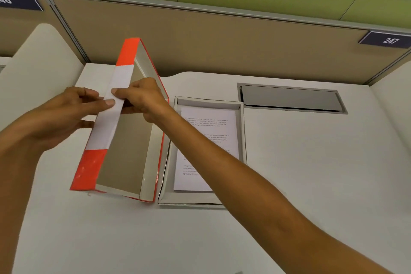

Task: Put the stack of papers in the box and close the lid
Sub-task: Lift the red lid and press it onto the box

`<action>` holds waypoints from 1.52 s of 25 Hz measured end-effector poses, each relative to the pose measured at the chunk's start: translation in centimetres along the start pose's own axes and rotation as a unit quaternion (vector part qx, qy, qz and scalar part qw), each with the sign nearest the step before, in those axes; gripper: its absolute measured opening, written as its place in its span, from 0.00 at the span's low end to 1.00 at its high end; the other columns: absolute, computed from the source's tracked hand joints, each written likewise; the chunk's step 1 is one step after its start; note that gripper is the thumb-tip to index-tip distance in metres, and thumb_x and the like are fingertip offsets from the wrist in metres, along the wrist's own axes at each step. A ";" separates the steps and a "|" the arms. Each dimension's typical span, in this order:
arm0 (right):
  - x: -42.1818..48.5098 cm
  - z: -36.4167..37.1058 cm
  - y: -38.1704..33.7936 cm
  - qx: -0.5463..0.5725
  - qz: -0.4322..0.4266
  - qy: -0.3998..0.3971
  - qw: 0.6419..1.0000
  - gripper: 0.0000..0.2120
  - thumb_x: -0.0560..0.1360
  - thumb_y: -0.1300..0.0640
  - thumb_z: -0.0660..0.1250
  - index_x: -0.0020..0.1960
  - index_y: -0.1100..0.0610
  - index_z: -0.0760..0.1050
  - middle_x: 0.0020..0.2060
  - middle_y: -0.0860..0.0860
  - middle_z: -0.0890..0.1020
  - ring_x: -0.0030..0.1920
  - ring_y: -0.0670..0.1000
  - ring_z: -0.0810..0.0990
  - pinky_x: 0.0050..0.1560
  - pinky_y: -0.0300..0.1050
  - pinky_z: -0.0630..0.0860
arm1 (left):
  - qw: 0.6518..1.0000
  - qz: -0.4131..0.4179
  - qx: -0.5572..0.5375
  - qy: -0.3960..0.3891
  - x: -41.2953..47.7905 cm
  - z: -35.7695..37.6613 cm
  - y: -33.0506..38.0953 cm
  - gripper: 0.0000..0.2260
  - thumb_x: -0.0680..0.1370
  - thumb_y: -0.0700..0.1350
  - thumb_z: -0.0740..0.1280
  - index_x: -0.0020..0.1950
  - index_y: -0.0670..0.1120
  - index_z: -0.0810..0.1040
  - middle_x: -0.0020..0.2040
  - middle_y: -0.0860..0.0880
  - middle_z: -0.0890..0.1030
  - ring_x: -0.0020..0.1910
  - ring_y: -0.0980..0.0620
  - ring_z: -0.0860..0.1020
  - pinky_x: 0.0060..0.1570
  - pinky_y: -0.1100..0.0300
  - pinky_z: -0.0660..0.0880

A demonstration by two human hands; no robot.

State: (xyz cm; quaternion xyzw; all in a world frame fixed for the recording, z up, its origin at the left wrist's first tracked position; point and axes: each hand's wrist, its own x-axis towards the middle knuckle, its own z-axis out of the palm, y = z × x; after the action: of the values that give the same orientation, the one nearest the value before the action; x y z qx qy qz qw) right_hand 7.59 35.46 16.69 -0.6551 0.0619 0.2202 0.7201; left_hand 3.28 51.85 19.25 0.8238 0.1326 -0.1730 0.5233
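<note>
An orange lid (124, 147) with a white band on its side is held tilted above the desk, its hollow brown inside facing right. My left hand (73, 113) grips the lid's left rim from outside. My right hand (142, 98) grips the same rim, thumb on the white band and fingers inside. To the right lies the open white box (242, 131) on the desk, its left edge close to the lid. Printed papers (213, 127) lie flat inside the box, partly hidden by my right forearm.
The white desk (311, 173) has a grey cable hatch (289, 98) set in it behind the box. Brown partition panels rise at the back, with a number plate "247" (387, 40) at the right. A white divider (42, 60) stands at the left.
</note>
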 end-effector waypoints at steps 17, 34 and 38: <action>-11.2 -13.2 -4.4 0.120 -0.023 0.009 0.993 0.12 0.80 0.63 0.63 0.57 0.71 0.76 0.48 0.60 0.82 0.41 0.50 0.83 0.48 0.46 0.82 | 0.952 -0.114 -0.254 -0.130 4.1 12.1 -10.0 0.32 0.76 0.70 0.56 0.55 0.46 0.85 0.52 0.41 0.85 0.45 0.42 0.85 0.49 0.46 0.81; -13.2 -25.6 10.8 -0.245 0.023 0.229 0.942 0.29 0.81 0.38 0.46 0.79 0.48 0.54 0.64 0.51 0.77 0.57 0.51 0.80 0.58 0.49 0.77 | 0.985 0.092 0.146 0.030 1.8 19.0 -8.2 0.31 0.80 0.63 0.49 0.80 0.50 0.58 0.74 0.46 0.72 0.68 0.40 0.75 0.66 0.43 0.73; -12.3 -26.1 13.4 -0.245 0.029 0.234 0.940 0.27 0.82 0.40 0.47 0.79 0.48 0.53 0.51 0.47 0.79 0.40 0.41 0.79 0.35 0.30 0.72 | 0.976 0.094 0.189 0.047 2.4 20.1 -9.2 0.32 0.80 0.64 0.48 0.80 0.49 0.57 0.73 0.45 0.72 0.67 0.40 0.76 0.65 0.41 0.74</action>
State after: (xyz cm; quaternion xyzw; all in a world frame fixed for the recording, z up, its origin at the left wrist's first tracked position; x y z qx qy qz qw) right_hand -3.54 7.83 5.54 -0.8423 0.1920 0.0896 0.4956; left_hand -1.20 37.55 2.84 0.9238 0.0442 -0.1061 0.3652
